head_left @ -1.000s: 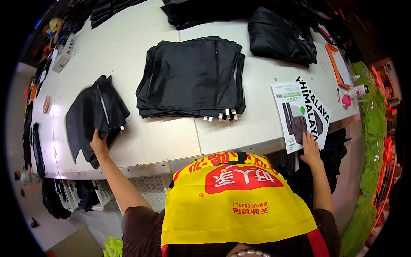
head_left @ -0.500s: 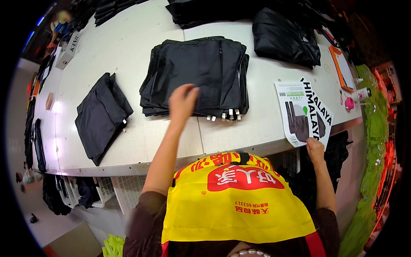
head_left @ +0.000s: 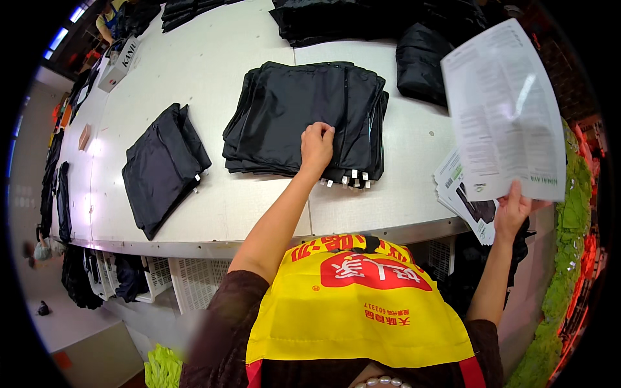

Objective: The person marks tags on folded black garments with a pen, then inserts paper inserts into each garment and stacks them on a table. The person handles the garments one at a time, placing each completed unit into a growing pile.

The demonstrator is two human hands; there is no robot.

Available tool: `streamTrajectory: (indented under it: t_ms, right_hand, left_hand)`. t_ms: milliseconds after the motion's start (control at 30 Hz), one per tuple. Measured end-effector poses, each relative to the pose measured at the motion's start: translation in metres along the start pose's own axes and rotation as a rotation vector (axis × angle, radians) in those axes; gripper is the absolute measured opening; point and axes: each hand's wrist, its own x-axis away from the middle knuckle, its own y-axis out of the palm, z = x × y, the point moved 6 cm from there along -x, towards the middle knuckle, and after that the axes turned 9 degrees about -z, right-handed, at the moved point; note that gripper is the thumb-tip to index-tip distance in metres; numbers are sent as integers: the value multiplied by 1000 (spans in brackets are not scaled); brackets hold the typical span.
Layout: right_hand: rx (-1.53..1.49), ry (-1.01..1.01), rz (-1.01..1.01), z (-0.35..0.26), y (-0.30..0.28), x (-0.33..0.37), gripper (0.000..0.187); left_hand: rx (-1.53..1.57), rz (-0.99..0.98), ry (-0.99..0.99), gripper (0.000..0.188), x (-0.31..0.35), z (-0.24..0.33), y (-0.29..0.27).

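Right hand (head_left: 512, 212), right of frame: fingers closed on the lower edge of a white printed sheet (head_left: 508, 110), overlapping the leaflet pile (head_left: 453, 173) in view. Left hand (head_left: 316, 150) at the black garment stack (head_left: 284, 110), upper centre on the bench (head_left: 259, 202); fingers curled nearly together, can't tell if they pinch fabric. Folded black garment (head_left: 162, 171) lies left of frame.
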Motion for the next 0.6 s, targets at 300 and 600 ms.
streamTrajectory:
  t_ms: [300,600]
  right_hand:
    - [-54,597,-246,33,101,14,28]
    - [127,683,-540,3,163,-11,30]
  left_hand:
    - [352,98,11,20,3,-12,-18]
    - [-60,128,363,6,32,50,-42]
